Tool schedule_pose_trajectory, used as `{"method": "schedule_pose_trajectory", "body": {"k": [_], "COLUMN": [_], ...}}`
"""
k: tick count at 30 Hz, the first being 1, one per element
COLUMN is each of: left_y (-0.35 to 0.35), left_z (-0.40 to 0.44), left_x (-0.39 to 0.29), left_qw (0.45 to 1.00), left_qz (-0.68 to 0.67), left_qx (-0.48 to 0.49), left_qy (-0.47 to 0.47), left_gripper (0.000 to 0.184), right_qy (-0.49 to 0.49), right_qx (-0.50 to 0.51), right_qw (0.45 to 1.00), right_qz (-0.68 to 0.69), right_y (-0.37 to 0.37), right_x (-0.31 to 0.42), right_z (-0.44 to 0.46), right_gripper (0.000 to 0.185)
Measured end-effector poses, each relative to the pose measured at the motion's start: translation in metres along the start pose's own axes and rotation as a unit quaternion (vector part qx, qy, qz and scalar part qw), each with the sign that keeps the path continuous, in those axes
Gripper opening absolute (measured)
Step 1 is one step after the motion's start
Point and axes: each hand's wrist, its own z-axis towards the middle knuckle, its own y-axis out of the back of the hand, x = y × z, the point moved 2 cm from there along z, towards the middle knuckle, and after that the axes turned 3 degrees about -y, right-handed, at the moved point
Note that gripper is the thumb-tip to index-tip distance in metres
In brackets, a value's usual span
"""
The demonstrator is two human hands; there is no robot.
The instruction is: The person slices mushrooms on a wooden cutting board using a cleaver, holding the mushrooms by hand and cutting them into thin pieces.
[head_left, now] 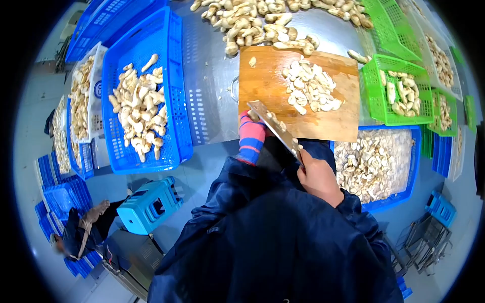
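My right hand (321, 180) is closed round the handle of a cleaver (275, 127). Its broad blade slants up and left across the near edge of a wooden cutting board (262, 81), with pale bits stuck to it. My left hand (251, 135), in a pink and blue striped glove, is bent at the board's near left corner beside the blade tip. A tan mushroom (253, 115) shows partly at its fingers; the blade hides some of it. Farther back on the board lies a pile of sliced mushrooms (313, 86).
Whole mushrooms (247, 25) are heaped behind the board on the metal table (209, 65). A blue crate (176, 101) of mushrooms stands left, a green basket (375, 96) right. Below it, a blue crate (415, 151) holds slices. A turquoise stool (146, 207) and another person (86, 227) are lower left.
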Motion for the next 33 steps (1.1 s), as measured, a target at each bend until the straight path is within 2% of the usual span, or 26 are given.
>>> {"method": "schedule_pose_trajectory", "body": {"k": [2, 5, 7, 8, 11, 12, 13, 16, 19, 20, 23, 26, 28, 29, 31, 33], "left_y": [-0.009, -0.007, 0.008, -0.003, 0.018, 0.02, 0.02, 0.023, 0.009, 0.007, 0.008, 0.008, 0.01, 0.01, 0.005, 0.001], "left_z": [0.001, 0.008, -0.009, 0.0, -0.014, -0.015, -0.013, -0.014, -0.008, -0.007, -0.006, -0.008, -0.009, -0.008, -0.007, -0.006], "left_x": [0.005, 0.016, -0.034, 0.003, -0.068, -0.075, -0.076, -0.082, -0.045, -0.037, -0.039, -0.042, -0.046, -0.048, -0.04, -0.031], "left_qw": [0.962, 0.893, 0.973, 0.991, 0.972, 0.972, 0.974, 0.982, 0.99, 0.995, 0.991, 0.994, 0.989, 0.987, 0.991, 0.995], "left_qz": [-0.263, -0.405, -0.203, -0.122, -0.143, -0.126, -0.124, -0.071, -0.083, -0.046, -0.044, -0.04, -0.079, -0.099, -0.089, -0.062], "left_qx": [0.02, 0.114, 0.075, 0.053, 0.088, 0.087, 0.081, 0.075, 0.05, 0.043, 0.058, 0.036, 0.057, 0.068, 0.043, 0.038], "left_qy": [0.068, 0.158, 0.083, 0.021, 0.163, 0.18, 0.169, 0.159, 0.103, 0.083, 0.112, 0.1, 0.108, 0.109, 0.087, 0.073], "left_gripper": [0.051, 0.039, 0.038, 0.042, 0.049, 0.054, 0.054, 0.052, 0.047, 0.044, 0.059, 0.056, 0.055, 0.056, 0.058, 0.06], "right_qy": [-0.007, -0.01, -0.007, 0.002, 0.041, 0.066, 0.095, 0.04, 0.003, -0.008, -0.031, 0.005, 0.012, 0.044, 0.02, 0.037], "right_qx": [0.008, 0.024, 0.027, 0.012, -0.047, -0.072, -0.095, -0.017, 0.03, 0.041, 0.068, 0.034, 0.022, -0.018, -0.004, -0.004], "right_qw": [1.0, 1.0, 1.0, 1.0, 0.996, 0.993, 0.988, 0.996, 0.998, 0.998, 0.996, 0.998, 0.998, 0.996, 0.995, 0.998], "right_qz": [-0.013, -0.008, 0.006, 0.023, 0.057, 0.066, 0.075, 0.08, 0.063, 0.055, 0.041, 0.056, 0.059, 0.077, 0.098, 0.053], "right_y": [0.003, 0.011, 0.011, 0.007, -0.027, -0.026, -0.023, -0.005, 0.016, 0.018, 0.017, 0.003, -0.017, -0.028, -0.021, -0.005], "right_x": [0.0, 0.002, 0.001, -0.001, -0.014, -0.013, -0.011, 0.0, 0.009, 0.007, -0.002, -0.002, -0.006, -0.013, -0.008, 0.004], "right_z": [-0.005, -0.007, -0.003, 0.005, 0.047, 0.052, 0.057, 0.04, 0.015, 0.01, 0.004, 0.022, 0.05, 0.061, 0.064, 0.051], "right_gripper": [0.034, 0.035, 0.03, 0.027, 0.016, 0.016, 0.017, 0.019, 0.024, 0.027, 0.03, 0.024, 0.022, 0.018, 0.017, 0.022]}}
